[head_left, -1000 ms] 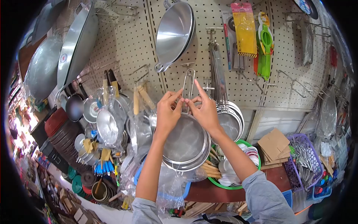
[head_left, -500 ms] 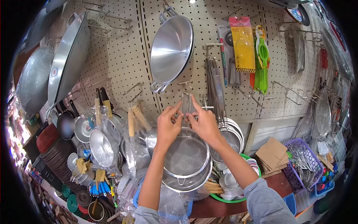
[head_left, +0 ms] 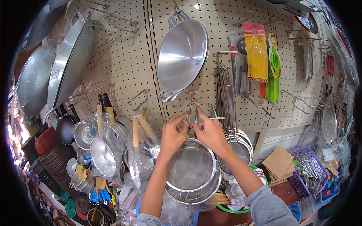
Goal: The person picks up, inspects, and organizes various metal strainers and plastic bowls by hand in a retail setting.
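Note:
Two round mesh strainers with metal rims hang one over the other at the centre, their wire handles pointing up to a hook on the pegboard. On the left side of these handles my left hand is closed, thumb and fingers pinching the wire. From the right, my right hand grips the same handles, its index finger stretched up along the wire. Just right of it hangs a bunch of long metal handles with more strainers below. A shiny two-handled wok hangs above my hands.
Packaged tools and a green squeezer hang at upper right. Wrapped pans and ladles crowd the left. Below right are a green basin, cardboard pieces and a purple basket of cutlery. Empty hooks stick out of the pegboard.
The view has shifted, so the wall and goods sit slightly lower and mostly farther right. Both hands stay at the strainer handles, with little visible change in their hold.

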The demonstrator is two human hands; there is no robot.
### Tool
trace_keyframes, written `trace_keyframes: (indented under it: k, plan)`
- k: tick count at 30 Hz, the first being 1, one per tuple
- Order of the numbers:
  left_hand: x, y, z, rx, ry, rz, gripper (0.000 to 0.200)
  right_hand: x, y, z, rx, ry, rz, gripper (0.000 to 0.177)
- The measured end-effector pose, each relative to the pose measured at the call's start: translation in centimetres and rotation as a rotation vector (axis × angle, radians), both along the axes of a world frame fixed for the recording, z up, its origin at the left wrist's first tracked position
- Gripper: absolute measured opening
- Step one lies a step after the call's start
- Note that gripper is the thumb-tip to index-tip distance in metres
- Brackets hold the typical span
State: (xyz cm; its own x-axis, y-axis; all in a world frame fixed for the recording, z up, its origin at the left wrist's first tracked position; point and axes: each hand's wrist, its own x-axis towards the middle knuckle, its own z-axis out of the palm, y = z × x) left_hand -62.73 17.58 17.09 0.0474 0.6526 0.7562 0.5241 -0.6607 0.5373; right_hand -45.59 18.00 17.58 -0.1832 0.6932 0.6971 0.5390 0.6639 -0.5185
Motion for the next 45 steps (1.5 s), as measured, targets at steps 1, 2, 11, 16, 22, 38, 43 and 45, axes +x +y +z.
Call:
trace_keyframes:
  k: [1,2,11,16,22,38,43,45]
  plan:
    - [0.0,0.0,0.0,-0.010,-0.003,-0.003,0.050,-0.1,-0.1,0.1,0.002,-0.004,-0.007,0.071]
    - [0.0,-0.1,0.1,-0.021,-0.007,-0.007,0.051,-0.1,-0.3,0.1,0.003,-0.008,-0.015,0.071]
    - [-0.5,-0.4,-0.4,-0.080,0.015,-0.053,0.051,0.3,-0.9,-0.5,0.044,-0.080,-0.056,0.070]
    - [-0.6,-1.2,-0.6,-0.136,0.015,-0.031,0.050,0.5,-1.5,-1.3,0.038,-0.129,-0.064,0.072]
    - [-0.4,-1.6,-1.5,-0.127,-0.004,-0.018,0.054,0.8,-1.7,-1.9,0.025,-0.138,-0.046,0.076]
    - [7.0,-9.2,-3.3,-0.048,-0.066,-0.112,0.016,8.0,-7.8,-4.4,-0.094,0.052,0.281,0.068]
    - [12.1,-11.1,-4.9,-0.180,-0.049,-0.346,0.011,14.7,-11.7,-6.4,-0.345,0.301,0.469,0.051]
    - [15.3,-11.5,-5.8,-0.155,-0.071,-0.403,0.012,17.9,-12.9,-7.3,-0.360,0.311,0.448,0.049]
